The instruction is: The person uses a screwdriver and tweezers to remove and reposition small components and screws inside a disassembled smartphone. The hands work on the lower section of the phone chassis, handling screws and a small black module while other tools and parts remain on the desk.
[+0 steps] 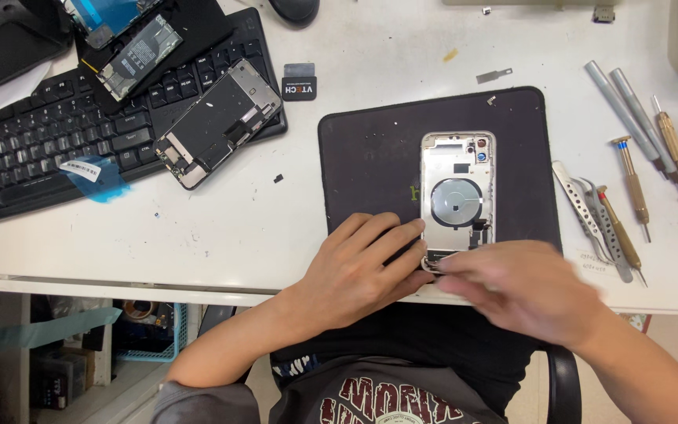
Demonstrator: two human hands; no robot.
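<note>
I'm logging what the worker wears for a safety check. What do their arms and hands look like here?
Both the left hand and the right hand are bare: no gloves, rings, watch or wrist strap. The forearms are uncovered too. A grey short sleeve shows at the left upper arm. The right hand is motion-blurred.

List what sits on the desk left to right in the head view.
Black keyboard → phone screen part lying on its right end → dark mat → opened phone shell, with left hand and right hand at its near end → tweezers → screwdrivers.

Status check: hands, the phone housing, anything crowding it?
Left hand steadies open phone housing on black mat. Right hand blurred at its lower end. Nothing crowding.
</note>
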